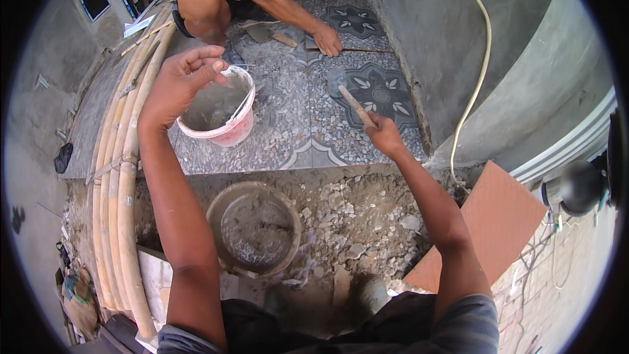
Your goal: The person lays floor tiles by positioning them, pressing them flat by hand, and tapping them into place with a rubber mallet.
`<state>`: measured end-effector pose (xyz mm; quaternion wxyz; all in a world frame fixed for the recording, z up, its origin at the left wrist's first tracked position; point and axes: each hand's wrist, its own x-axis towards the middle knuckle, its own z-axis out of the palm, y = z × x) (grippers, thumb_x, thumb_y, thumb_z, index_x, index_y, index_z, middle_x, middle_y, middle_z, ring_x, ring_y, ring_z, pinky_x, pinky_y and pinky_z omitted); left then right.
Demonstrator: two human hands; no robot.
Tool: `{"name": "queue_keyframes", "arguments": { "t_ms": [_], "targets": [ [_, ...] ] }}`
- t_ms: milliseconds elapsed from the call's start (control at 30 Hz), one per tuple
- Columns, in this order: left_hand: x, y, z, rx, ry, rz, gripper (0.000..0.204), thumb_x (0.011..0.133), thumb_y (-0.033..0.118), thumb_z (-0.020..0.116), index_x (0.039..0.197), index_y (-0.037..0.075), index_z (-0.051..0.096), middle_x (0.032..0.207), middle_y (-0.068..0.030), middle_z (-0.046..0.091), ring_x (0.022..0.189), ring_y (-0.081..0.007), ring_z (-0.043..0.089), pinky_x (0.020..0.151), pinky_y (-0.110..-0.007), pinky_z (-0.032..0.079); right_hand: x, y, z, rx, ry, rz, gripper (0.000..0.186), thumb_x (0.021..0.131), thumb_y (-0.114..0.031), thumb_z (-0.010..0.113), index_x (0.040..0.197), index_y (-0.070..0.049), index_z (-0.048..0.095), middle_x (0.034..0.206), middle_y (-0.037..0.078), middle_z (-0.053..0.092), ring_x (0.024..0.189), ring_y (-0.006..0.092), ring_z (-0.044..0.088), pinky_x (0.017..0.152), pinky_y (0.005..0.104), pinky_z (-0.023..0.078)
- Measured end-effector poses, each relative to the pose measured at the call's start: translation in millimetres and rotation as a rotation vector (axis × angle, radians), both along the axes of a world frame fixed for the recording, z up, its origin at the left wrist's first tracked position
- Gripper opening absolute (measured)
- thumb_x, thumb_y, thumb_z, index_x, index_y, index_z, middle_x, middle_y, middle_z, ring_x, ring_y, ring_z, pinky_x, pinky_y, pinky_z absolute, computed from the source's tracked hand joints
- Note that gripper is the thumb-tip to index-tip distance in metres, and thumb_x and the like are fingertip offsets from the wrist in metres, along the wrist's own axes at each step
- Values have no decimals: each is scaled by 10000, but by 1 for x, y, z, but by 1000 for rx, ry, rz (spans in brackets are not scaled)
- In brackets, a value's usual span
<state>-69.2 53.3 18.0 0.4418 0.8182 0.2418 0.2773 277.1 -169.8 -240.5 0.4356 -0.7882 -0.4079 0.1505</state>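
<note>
My left hand is raised above the rim of a pinkish-white bucket. Its fingers are loosely bent and apart, with nothing visible in them. Wet grey mortar lies inside the bucket. My right hand is closed around a wooden stick, which looks like a tool handle. The stick's far end is over a patterned floor tile with a dark flower motif; whether it touches the tile I cannot tell. Below, between my arms, a round basin of grey mortar stands on the rubble.
Another person crouches at the far side, one hand on a thin strip across the tiles. A trowel lies nearby. Bamboo poles run along the left. A reddish-brown tile leans at right, near a hanging pale hose.
</note>
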Motion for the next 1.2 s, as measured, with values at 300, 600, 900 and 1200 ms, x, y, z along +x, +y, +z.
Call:
{"name": "queue_keyframes", "arguments": {
  "t_ms": [300,600,900,1200],
  "targets": [
    [-16,-4,8,-16,-74,13,422,944,231,696,1268,-24,608,1044,-81,719,877,-111,669,782,-239,495,24,-50,29,-112,134,-223,492,867,-195,665,1279,65,600,999,332,676,993,410,687,855,414,515],
    [0,-32,23,66,-128,-89,397,937,200,704,1261,-10,616,1038,-85,710,895,-117,665,780,-233,495,-14,-23,8,-133,-171,-92,505,883,-164,649,1341,29,556,1222,300,624,1171,406,614,986,408,481],
    [-7,-46,33,113,-130,-123,383,932,181,699,1255,-12,624,1037,-80,704,906,-138,660,832,-276,504,-5,-20,15,-25,-128,46,484,872,-186,678,1305,18,604,1175,276,656,1114,414,633,957,414,487],
    [-10,-44,33,181,-131,-107,361,937,202,702,1236,6,649,1022,-77,714,890,-124,669,799,-255,520,38,-70,32,-122,0,-225,382,884,-152,639,1211,46,633,1038,316,676,1053,412,665,881,429,509]
  ]
}}
